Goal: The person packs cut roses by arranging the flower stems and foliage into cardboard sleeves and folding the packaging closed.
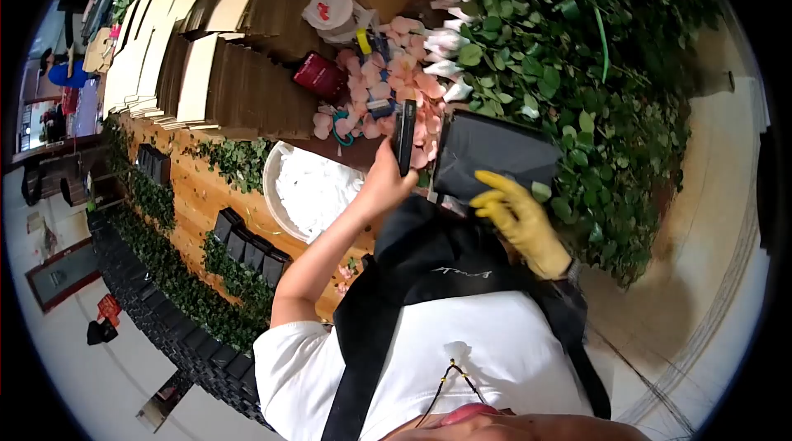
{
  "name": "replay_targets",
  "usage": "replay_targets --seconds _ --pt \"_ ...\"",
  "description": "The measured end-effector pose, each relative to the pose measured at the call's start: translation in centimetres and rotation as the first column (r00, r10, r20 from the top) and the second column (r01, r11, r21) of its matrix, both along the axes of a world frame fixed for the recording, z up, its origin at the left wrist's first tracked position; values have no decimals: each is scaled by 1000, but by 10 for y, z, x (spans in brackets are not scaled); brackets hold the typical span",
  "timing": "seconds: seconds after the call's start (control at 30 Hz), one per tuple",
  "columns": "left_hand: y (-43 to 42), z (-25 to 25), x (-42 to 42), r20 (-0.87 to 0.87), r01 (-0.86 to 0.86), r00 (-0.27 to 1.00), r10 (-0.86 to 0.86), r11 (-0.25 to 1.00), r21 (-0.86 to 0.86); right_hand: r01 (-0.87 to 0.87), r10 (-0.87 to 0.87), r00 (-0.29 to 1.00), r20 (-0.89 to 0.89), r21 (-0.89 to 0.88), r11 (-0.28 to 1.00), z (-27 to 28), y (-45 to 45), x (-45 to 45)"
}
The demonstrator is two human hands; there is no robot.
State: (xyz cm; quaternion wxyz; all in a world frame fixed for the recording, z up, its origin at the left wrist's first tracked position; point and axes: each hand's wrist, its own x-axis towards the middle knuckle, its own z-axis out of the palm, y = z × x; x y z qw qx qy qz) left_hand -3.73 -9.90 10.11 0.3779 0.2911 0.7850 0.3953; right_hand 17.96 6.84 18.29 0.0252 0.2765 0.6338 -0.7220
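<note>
White shirt (470,342) is nearest; left hand (389,175) grasps a slim black object (406,132), gloved right hand (524,226), loosely unclenched, overlaps a dark panel (495,148).

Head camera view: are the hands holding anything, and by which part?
The left hand grips a slim black object, exact type unclear, by its end nearer the body; the yellow-gloved right hand holds nothing visible.

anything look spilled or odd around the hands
Loose pink petals lie scattered beside the dark red container, looking spilled, though perhaps put there deliberately. Also, only the right hand wears a yellow glove; the left hand is bare.
</note>
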Motion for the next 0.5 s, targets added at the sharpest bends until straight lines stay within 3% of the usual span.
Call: replay_targets --seconds 0.03,0.1,0.13,0.17,0.23,0.27,0.3,0.33,0.37,0.43,0.5 --pt "-1 13 17 -185 48 982 -40 998 40 -47 43 999 -32 -141 989 2 -8 -2" --pt "1 39 62 -228 134 970 -81 964 229 -86 56 989 -138 -222 971 -7 -25 0" --pt "1 48 77 -184 274 956 -229 922 274 -108 131 987 -96 213 971 -9 -26 4" --pt "6 57 87 -151 405 914 -375 852 331 41 -46 979 -199 -30 999 -2 -25 7" --pt "29 74 77 -124 586 803 -583 733 347 218 -199 975 94 -283 934 -6 -5 47" --pt "40 62 72 -279 612 791 -545 720 327 401 -385 915 118 -183 898 -2 -6 62" --pt "53 46 66 -427 625 764 -483 719 305 425 -411 889 200 -31 905 2 -4 78" --pt "70 35 59 -602 663 684 -412 695 278 301 -416 861 293 366 881 1 -5 91" --pt "82 25 57 -676 684 613 -409 703 194 84 -449 811 375 684 724 -1 -6 103" --pt "94 -1 59 -658 674 602 -453 729 115 -220 -415 652 635 682 697 -15 -2 120" --pt "92 -11 62 -653 672 598 -465 734 93 -294 -360 621 697 632 717 -15 7 125"
